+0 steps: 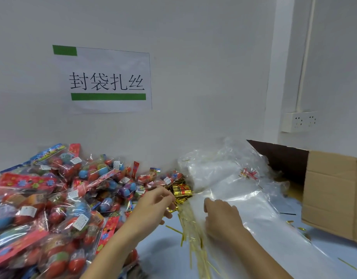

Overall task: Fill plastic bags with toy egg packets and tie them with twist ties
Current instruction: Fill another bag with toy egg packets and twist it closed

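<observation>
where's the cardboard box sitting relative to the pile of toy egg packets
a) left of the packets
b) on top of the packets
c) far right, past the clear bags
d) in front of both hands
c: the cardboard box stands at the far right, with the clear plastic bags between it and the toy egg packets heaped on the left.

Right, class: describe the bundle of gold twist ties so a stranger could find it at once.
Start at the white wall sign. Below it, the table holds a heap of toy egg packets and clear plastic bags. Between them lies the bundle of gold twist ties: shiny, banded in red.
</observation>
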`<state>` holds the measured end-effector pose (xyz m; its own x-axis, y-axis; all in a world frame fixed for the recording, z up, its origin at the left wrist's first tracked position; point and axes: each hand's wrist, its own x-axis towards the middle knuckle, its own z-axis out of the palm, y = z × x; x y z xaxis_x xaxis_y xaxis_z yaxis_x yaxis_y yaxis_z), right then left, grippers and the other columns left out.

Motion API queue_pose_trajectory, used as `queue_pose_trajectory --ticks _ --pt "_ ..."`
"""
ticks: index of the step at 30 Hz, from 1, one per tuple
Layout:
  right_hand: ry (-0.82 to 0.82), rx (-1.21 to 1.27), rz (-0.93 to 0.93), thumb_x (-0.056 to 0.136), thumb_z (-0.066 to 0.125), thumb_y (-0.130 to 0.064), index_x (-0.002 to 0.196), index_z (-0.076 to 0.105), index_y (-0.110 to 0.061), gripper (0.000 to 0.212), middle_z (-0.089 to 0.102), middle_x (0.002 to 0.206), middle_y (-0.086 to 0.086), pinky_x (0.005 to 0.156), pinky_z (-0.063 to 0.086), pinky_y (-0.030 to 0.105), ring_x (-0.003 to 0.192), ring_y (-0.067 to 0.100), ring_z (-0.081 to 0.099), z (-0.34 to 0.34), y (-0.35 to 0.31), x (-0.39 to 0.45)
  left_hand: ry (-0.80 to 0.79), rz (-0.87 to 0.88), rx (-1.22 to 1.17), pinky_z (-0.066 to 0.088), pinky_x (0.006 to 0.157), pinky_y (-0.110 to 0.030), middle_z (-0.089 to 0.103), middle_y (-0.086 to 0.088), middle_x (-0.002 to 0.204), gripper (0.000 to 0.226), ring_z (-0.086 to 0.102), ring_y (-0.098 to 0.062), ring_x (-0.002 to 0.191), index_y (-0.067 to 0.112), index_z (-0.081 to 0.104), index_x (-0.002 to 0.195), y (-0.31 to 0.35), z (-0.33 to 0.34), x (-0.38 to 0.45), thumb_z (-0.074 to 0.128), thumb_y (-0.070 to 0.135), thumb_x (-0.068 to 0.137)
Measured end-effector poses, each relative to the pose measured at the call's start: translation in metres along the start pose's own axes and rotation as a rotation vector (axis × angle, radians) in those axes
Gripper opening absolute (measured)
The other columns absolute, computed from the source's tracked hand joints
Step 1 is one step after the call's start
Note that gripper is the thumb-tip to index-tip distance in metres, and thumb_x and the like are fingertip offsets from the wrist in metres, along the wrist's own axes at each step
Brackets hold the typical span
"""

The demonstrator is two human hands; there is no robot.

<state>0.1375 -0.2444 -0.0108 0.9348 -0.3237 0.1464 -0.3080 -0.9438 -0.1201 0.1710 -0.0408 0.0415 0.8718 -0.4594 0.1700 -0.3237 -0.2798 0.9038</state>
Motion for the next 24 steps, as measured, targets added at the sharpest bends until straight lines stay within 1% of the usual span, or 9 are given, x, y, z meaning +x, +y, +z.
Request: queue_pose_trajectory --ticks 4,7,8,9,11,13,18,22,24 --pt "0.012 0.096 -0.033 0.085 0.050 -0.012 0.136 0.035 -0.020 0.053 0.050 0.103 0.001 0.078 0.039 0.032 0.095 0.024 0.052 0.002 -0.006 -0.002 -0.046 -0.001 0.062 0.051 0.067 -0.027 0.071 0.004 0.086 0.017 0.068 -0.011 0.077 0.020 0.066 0.093 -0.005 0.000 0.001 0.051 0.021 0.101" --pt "-0.002 0.145 -0.024 0.088 0.051 -0.019 0.154 0.011 -0.025 0.077 0.043 0.126 0.011 0.075 0.044 0.031 0.097 0.028 0.054 0.002 -0.006 -0.004 -0.103 -0.009 0.128 0.052 0.065 -0.025 0.070 0.004 0.094 0.013 0.068 -0.009 0.079 0.026 0.063 0.096 -0.009 0.002 0.002 0.050 0.025 0.101" --pt "-0.003 0.163 -0.016 0.089 0.051 -0.020 0.156 0.006 -0.027 0.082 0.044 0.124 0.011 0.070 0.043 0.030 0.091 0.026 0.053 0.001 -0.005 -0.004 -0.127 -0.016 0.151 0.052 0.065 -0.023 0.069 0.003 0.097 0.013 0.069 -0.009 0.080 0.028 0.062 0.098 -0.009 0.003 0.003 0.049 0.026 0.101" --pt "-0.005 0.178 -0.010 0.088 0.051 -0.021 0.157 0.004 -0.028 0.083 0.048 0.115 0.007 0.064 0.042 0.028 0.085 0.024 0.051 0.000 -0.004 -0.004 -0.145 -0.024 0.168 0.052 0.064 -0.022 0.069 0.003 0.100 0.012 0.069 -0.008 0.080 0.029 0.061 0.099 -0.010 0.004 0.003 0.049 0.028 0.102" --pt "-0.018 0.194 -0.003 0.087 0.053 -0.021 0.157 0.007 -0.025 0.084 0.049 0.092 -0.003 0.054 0.036 0.026 0.079 0.019 0.051 -0.003 -0.004 -0.006 -0.159 -0.033 0.188 0.052 0.063 -0.020 0.068 0.003 0.103 0.012 0.068 -0.006 0.080 0.030 0.060 0.100 -0.013 0.005 0.003 0.048 0.030 0.102" --pt "-0.033 0.232 0.005 0.085 0.055 -0.017 0.155 0.014 -0.024 0.081 0.046 0.083 -0.006 0.052 0.034 0.024 0.078 0.018 0.053 -0.006 -0.006 -0.007 -0.164 -0.032 0.204 0.053 0.062 -0.019 0.067 0.003 0.104 0.011 0.068 -0.006 0.080 0.031 0.059 0.100 -0.015 0.006 0.003 0.048 0.031 0.102" --pt "-0.018 0.409 -0.037 0.082 0.047 -0.004 0.145 0.029 -0.028 0.071 0.052 0.083 -0.002 0.050 0.033 0.025 0.074 0.018 0.056 -0.017 -0.020 -0.004 -0.143 -0.040 0.165 0.055 0.062 -0.020 0.067 0.001 0.103 0.010 0.070 -0.007 0.074 0.031 0.059 0.104 -0.017 0.003 0.006 0.050 0.029 0.101" --pt "0.050 0.522 -0.163 0.086 0.046 -0.005 0.143 0.034 -0.029 0.064 0.060 0.097 0.002 0.062 0.047 0.031 0.085 0.022 0.058 -0.041 -0.041 0.005 -0.018 -0.061 0.050 0.055 0.059 -0.023 0.065 -0.004 0.108 0.012 0.071 -0.011 0.071 0.029 0.057 0.110 -0.017 -0.003 0.008 0.052 0.024 0.100" --pt "0.037 0.550 -0.244 0.087 0.046 -0.005 0.141 0.038 -0.031 0.061 0.061 0.101 0.000 0.064 0.043 0.029 0.084 0.020 0.054 -0.060 -0.055 0.009 0.066 -0.064 -0.028 0.054 0.057 -0.024 0.064 -0.006 0.110 0.015 0.070 -0.011 0.067 0.027 0.056 0.112 -0.018 -0.008 0.009 0.053 0.021 0.099"
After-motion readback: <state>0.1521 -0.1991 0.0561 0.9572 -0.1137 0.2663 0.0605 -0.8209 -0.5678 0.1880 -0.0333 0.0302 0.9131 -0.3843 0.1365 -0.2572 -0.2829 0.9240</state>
